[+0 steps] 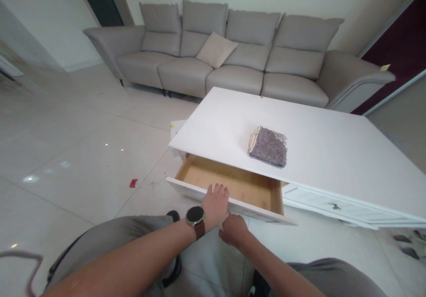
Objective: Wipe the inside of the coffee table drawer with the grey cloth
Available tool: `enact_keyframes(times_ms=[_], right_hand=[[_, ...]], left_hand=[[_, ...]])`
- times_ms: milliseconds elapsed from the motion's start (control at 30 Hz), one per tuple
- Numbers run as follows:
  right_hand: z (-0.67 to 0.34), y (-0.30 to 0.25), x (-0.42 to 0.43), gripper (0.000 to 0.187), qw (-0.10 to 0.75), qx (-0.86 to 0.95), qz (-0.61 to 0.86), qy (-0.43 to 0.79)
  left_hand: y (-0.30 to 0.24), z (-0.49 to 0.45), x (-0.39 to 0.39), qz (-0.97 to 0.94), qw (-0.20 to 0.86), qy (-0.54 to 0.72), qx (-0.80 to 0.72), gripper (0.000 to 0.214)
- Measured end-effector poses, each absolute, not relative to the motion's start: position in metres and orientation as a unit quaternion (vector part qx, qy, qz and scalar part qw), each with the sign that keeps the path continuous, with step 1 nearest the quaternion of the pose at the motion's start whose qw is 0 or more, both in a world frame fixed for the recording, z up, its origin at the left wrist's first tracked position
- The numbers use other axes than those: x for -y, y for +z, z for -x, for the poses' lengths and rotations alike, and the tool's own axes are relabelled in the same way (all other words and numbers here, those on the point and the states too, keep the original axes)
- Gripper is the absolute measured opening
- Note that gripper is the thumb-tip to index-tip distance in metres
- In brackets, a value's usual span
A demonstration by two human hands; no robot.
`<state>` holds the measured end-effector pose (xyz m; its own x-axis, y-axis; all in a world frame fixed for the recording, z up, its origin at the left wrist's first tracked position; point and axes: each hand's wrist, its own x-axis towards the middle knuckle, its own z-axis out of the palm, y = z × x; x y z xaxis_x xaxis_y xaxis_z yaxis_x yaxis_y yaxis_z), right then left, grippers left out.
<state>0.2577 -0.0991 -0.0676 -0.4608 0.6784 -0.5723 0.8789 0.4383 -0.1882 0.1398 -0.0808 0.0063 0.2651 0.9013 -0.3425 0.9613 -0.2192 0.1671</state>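
Observation:
A white coffee table (319,128) has its left drawer (233,184) pulled out, showing a bare wooden bottom. My left hand (215,204), with a watch on the wrist, lies over the top edge of the drawer's white front, fingers curled over it. My right hand (233,229) is just below and to the right, fingers closed at the underside of the drawer front; what they grip is hidden. A folded grey cloth (268,146) with a beige edge lies on the tabletop behind the drawer.
A long grey sofa (233,53) with a beige cushion (216,48) stands behind the table. A second drawer (336,206) to the right is shut. A red scrap (133,182) lies on the tiled floor at left. My knees are at the bottom.

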Motion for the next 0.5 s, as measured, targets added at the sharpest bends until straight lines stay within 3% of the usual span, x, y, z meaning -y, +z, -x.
enact_keyframes(times_ms=[133,267,367,500], right_hand=[[-0.274,-0.022,0.084,0.031,0.177,-0.850,-0.441,-0.228],[-0.299,-0.001,0.064,0.026,0.090,-0.856,-0.479,-0.170],[-0.312,-0.006,0.057,0.035,0.129,-0.824,-0.530,-0.151],[-0.316,-0.018,0.061,0.032,0.202,-0.805,-0.533,-0.163]], left_hand=[[0.010,-0.139,0.078,-0.770,0.186,-0.113,-0.599,0.036],[0.011,-0.136,0.076,-0.784,0.170,-0.121,-0.585,0.032],[0.006,-0.135,0.073,-0.793,0.152,-0.132,-0.575,0.034],[0.000,-0.136,0.069,-0.804,0.146,-0.141,-0.559,0.031]])
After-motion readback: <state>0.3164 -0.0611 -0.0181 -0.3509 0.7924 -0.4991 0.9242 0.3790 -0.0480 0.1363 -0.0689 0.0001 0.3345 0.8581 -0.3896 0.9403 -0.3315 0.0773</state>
